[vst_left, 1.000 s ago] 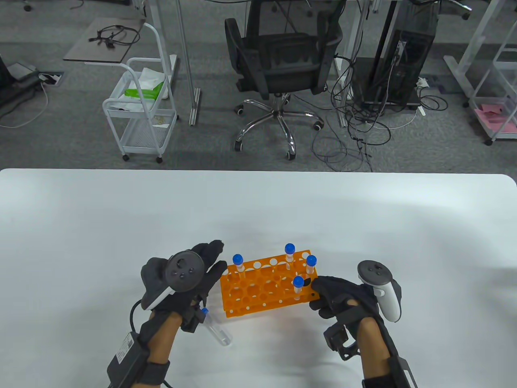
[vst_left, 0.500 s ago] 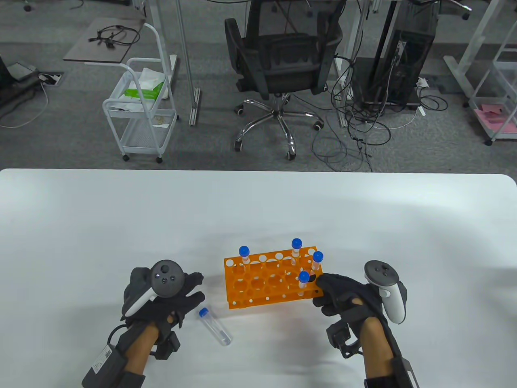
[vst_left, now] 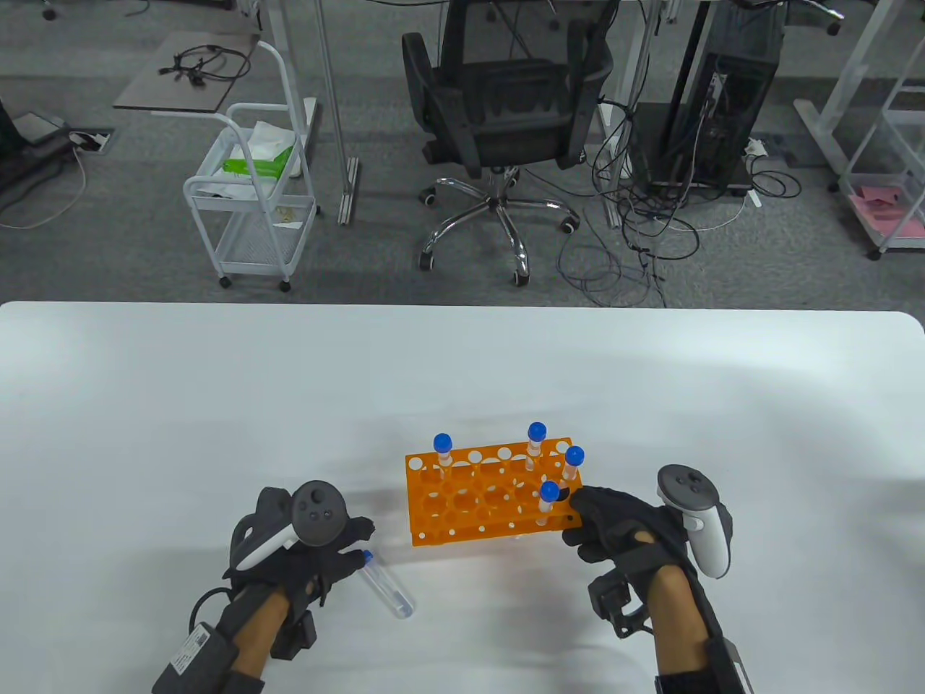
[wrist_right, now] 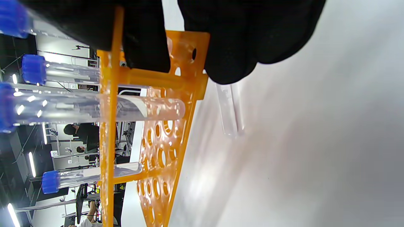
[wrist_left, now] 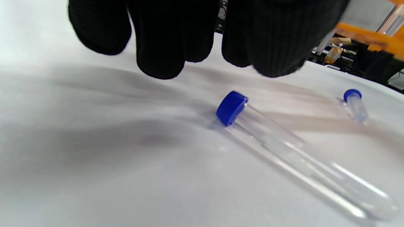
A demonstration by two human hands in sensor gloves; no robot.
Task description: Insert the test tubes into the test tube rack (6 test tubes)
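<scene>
An orange test tube rack [vst_left: 462, 517] stands on the white table with several blue-capped tubes upright in it, one at its left [vst_left: 442, 452]. My right hand [vst_left: 574, 517] grips the rack's right end; in the right wrist view my fingers [wrist_right: 227, 47] clamp its end wall [wrist_right: 189, 63]. A loose clear tube with a blue cap [vst_left: 386, 589] lies on the table left of the rack. My left hand [vst_left: 358, 542] is open, its fingers [wrist_left: 164, 47] just above the cap [wrist_left: 231, 107]. Another loose tube [wrist_left: 355, 105] lies by the rack's near side and shows in the right wrist view [wrist_right: 229, 110].
The white table [vst_left: 217, 405] stretches wide behind and beside the rack. Beyond its far edge are an office chair [vst_left: 506, 108], a white trolley [vst_left: 253, 195] and floor cables.
My left hand has left the rack's left end, drawn back and come down over the loose tube's cap. The rack has shifted slightly right and away in my right hand.
</scene>
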